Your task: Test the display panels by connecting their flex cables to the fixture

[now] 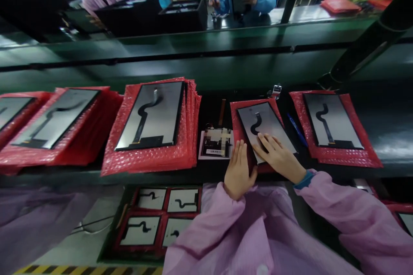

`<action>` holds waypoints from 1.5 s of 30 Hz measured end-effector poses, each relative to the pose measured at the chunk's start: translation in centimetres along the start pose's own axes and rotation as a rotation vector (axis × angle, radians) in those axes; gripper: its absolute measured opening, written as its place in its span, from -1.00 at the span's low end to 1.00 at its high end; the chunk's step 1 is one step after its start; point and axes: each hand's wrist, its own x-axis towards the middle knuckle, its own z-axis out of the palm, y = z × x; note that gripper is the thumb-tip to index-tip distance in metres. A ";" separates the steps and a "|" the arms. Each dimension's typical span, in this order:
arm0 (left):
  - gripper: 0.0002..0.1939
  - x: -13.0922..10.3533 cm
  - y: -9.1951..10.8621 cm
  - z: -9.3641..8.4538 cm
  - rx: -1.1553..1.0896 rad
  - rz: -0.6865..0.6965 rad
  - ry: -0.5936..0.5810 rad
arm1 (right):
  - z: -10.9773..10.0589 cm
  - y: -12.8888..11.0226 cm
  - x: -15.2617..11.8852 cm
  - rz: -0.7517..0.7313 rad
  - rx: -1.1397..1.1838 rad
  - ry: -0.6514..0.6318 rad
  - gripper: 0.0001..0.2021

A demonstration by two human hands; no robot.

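In front of me a display panel (267,122) with a silvery back and a curved black ribbon cable lies tilted on a red bubble-wrap bag (237,116). My right hand (275,154) rests flat on the panel's lower part, fingers stretched out over the cable's lower end. My left hand (238,169) lies flat at the bag's lower left edge, fingers straight and close together. Left of it sits a small circuit board (214,148) on a white sheet, with an orange-brown flex strip (222,112) above. A blue pen (297,129) lies right of the panel.
Stacks of red bubble-wrap bags (151,161) topped with panels stand to the left; another bagged panel (334,120) lies right. Below the bench edge, a green crate (108,245) holds several panels. A dark post (364,36) slants at right. Co-workers sit across the bench beside black boxes (129,15).
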 end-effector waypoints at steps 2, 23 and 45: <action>-0.12 0.0 0.0 0.1 -0.012 0.001 -0.017 | -0.1 -0.8 0.5 0.037 -0.033 -0.031 -0.54; -0.59 15.7 -9.5 -4.6 0.283 -0.540 -0.084 | 2.2 7.0 10.1 0.768 0.792 -0.149 -0.78; -0.70 16.2 -10.3 -5.2 -0.876 -0.209 0.024 | 1.9 5.2 10.2 0.252 1.327 -0.223 -0.72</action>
